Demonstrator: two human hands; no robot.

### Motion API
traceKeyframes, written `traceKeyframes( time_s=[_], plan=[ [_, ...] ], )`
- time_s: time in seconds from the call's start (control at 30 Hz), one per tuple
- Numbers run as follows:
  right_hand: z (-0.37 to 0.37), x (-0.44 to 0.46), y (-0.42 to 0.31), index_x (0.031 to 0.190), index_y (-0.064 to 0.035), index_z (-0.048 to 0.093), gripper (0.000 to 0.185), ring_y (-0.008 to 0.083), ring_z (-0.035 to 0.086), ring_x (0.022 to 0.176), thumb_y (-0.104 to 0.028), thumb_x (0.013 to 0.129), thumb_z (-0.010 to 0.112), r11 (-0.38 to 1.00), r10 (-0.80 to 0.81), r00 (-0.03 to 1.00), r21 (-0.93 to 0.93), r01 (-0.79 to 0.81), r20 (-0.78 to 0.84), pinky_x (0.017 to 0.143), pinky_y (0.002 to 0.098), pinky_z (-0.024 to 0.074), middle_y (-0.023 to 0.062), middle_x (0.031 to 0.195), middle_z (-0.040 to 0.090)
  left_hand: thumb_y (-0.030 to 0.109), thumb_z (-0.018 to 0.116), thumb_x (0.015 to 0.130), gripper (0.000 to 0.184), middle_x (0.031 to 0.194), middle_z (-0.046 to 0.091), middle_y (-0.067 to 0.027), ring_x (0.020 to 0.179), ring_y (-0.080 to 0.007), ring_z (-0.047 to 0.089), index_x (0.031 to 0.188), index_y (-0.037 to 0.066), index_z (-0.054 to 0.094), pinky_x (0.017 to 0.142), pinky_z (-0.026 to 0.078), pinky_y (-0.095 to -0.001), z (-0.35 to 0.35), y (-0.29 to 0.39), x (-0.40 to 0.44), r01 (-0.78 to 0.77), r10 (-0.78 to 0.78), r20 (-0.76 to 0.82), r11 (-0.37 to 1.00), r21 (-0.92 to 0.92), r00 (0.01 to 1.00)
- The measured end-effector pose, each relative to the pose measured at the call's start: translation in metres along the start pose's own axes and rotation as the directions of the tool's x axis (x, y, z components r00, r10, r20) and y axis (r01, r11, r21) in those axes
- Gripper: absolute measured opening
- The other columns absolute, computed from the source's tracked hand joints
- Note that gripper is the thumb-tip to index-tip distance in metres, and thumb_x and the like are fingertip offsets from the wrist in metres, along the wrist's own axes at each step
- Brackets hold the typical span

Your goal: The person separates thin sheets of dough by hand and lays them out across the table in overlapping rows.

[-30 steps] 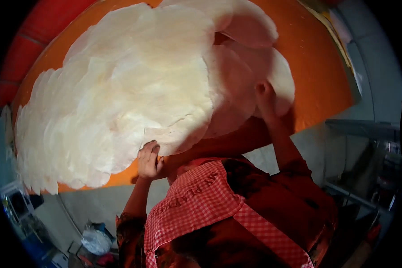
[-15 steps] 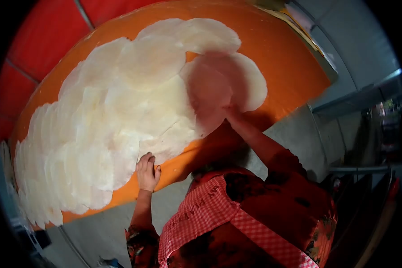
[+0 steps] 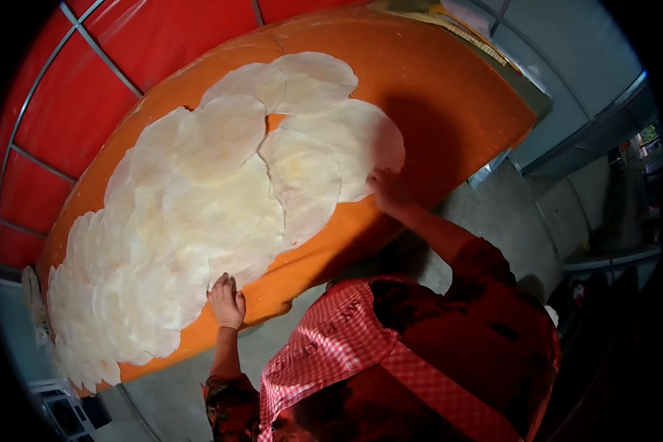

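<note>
Many thin round pale dough sheets (image 3: 221, 199) lie overlapping across an orange-topped table (image 3: 435, 81). My left hand (image 3: 226, 300) rests at the near edge of the pile, fingers stretched out over the rim of a sheet. At the right end, my right hand (image 3: 390, 191) has its fingers bent together on the lower right edge of the rightmost dough sheet (image 3: 365, 140). Its fingertips are partly in shadow. Left of that one lies another dough sheet (image 3: 302, 184), partly overlapped with it.
Red panels (image 3: 155, 44) with metal bars stand along the far side of the table. Flat stacked items (image 3: 464, 29) sit at its far right corner. A grey floor (image 3: 493, 214) shows on the near side. A red checked apron (image 3: 331, 324) covers my front.
My right hand has moved from the edge of a blurred, shaded sheet to the edge of the rightmost one. The shadow has shifted right off the sheets. My left hand stays at the near edge.
</note>
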State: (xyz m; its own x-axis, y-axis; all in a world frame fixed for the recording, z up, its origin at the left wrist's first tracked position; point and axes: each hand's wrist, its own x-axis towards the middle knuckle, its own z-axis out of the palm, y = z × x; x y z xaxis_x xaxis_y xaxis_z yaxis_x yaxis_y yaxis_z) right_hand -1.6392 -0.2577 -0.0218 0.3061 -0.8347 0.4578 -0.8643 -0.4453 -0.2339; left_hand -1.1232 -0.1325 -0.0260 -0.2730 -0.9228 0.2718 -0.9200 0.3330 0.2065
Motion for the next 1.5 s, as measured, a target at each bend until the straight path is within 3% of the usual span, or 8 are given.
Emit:
traceKeyframes(
  time_s=[0.3, 0.6, 0.63, 0.67, 0.77, 1.17, 1.33, 1.5],
  plan=[
    [0.021, 0.024, 0.091, 0.074, -0.0081, 0.065, 0.011, 0.0272, 0.057, 0.080, -0.018, 0.073, 0.070, 0.804, -0.273, 0.917, 0.593, 0.051, 0.291, 0.074, 0.0365, 0.0454, 0.0066, 0.079, 0.061, 0.012, 0.056, 0.080, 0.028, 0.110, 0.057, -0.0171, 0.102, -0.0368, 0.054, 0.106, 0.004, 0.059, 0.088, 0.044, -0.0427, 0.038, 0.114, 0.025, 0.338, -0.320, -0.286, 0.941, 0.013, 0.903],
    [0.031, 0.057, 0.101, 0.070, -0.0096, 0.062, 0.009, 0.0266, 0.059, 0.077, -0.002, 0.071, 0.056, 0.861, -0.382, 0.914, 0.412, 0.297, 0.138, 0.069, 0.0352, 0.0469, 0.0089, 0.078, 0.061, -0.002, 0.065, 0.071, 0.025, 0.112, 0.056, -0.0134, 0.105, -0.0343, 0.050, 0.094, 0.006, 0.059, 0.089, 0.042, -0.0414, 0.080, 0.288, 0.054, 0.419, -0.446, -0.179, 0.892, -0.169, 0.877],
    [0.059, 0.079, 0.118, 0.067, -0.0091, 0.059, 0.008, 0.0244, 0.059, 0.071, -0.004, 0.073, 0.056, 0.830, -0.380, 0.897, 0.511, 0.224, 0.224, 0.068, 0.0331, 0.0466, 0.0094, 0.073, 0.061, -0.002, 0.065, 0.071, 0.025, 0.112, 0.055, -0.0132, 0.105, -0.0342, 0.050, 0.093, 0.006, 0.059, 0.089, 0.042, -0.0411, 0.080, 0.288, 0.055, 0.418, -0.447, -0.173, 0.891, -0.178, 0.878],
    [-0.026, 0.114, 0.100, 0.068, -0.0082, 0.059, 0.010, 0.0230, 0.059, 0.065, -0.009, 0.077, 0.055, 0.711, 0.062, 0.819, 0.550, -0.438, 0.571, 0.064, 0.0334, 0.0460, 0.0100, 0.069, 0.060, -0.002, 0.065, 0.070, 0.024, 0.111, 0.055, -0.0131, 0.104, -0.0340, 0.050, 0.093, 0.006, 0.059, 0.088, 0.042, -0.0409, 0.079, 0.284, 0.054, 0.415, -0.445, -0.165, 0.890, -0.187, 0.880],
    [-0.091, 0.167, 0.127, 0.084, -0.0058, 0.065, 0.008, 0.0320, 0.061, 0.071, -0.012, 0.081, 0.061, 0.879, -0.280, 0.959, 0.415, 0.234, 0.051, 0.062, 0.0374, 0.0472, 0.0143, 0.080, 0.063, -0.002, 0.066, 0.069, 0.023, 0.110, 0.056, -0.0128, 0.102, -0.0335, 0.051, 0.090, 0.005, 0.059, 0.087, 0.042, -0.0403, 0.080, 0.272, 0.047, 0.405, -0.444, -0.161, 0.886, -0.226, 0.882],
    [-0.243, 0.252, 0.095, 0.094, 0.0025, 0.063, 0.017, 0.0194, 0.059, 0.072, -0.013, 0.087, 0.059, 0.970, -0.103, 0.992, 0.227, 0.083, 0.077, 0.071, 0.0330, 0.0474, 0.0118, 0.084, 0.064, 0.001, 0.065, 0.074, 0.013, 0.099, 0.057, -0.0113, 0.094, -0.0306, 0.053, 0.085, 0.003, 0.060, 0.082, 0.045, -0.0369, 0.084, 0.256, 0.045, 0.435, -0.555, -0.169, 0.777, -0.455, 0.815],
    [-0.250, 0.238, 0.014, 0.089, -0.0010, 0.065, 0.011, 0.0244, 0.060, 0.072, -0.009, 0.084, 0.059, 0.815, -0.515, 0.853, 0.257, 0.519, -0.090, 0.066, 0.0330, 0.0486, 0.0101, 0.082, 0.064, 0.001, 0.057, 0.088, 0.002, 0.089, 0.060, -0.0041, 0.081, -0.0150, 0.057, 0.090, 0.001, 0.058, 0.075, 0.048, -0.0265, 0.091, 0.216, 0.025, 0.312, -0.783, -0.044, 0.298, -0.902, 0.621],
    [-0.153, 0.158, -0.029, 0.081, -0.0068, 0.063, 0.007, 0.0226, 0.059, 0.080, -0.011, 0.077, 0.059, 0.589, -0.786, 0.608, 0.162, 0.791, -0.112, 0.066, 0.0343, 0.0463, 0.0046, 0.085, 0.062, 0.004, 0.056, 0.091, 0.002, 0.084, 0.056, -0.0002, 0.072, -0.0083, 0.051, 0.091, 0.002, 0.056, 0.068, 0.044, -0.0220, 0.063, 0.183, 0.026, 0.203, -0.885, -0.189, 0.296, -0.933, 0.425]
  ],
)
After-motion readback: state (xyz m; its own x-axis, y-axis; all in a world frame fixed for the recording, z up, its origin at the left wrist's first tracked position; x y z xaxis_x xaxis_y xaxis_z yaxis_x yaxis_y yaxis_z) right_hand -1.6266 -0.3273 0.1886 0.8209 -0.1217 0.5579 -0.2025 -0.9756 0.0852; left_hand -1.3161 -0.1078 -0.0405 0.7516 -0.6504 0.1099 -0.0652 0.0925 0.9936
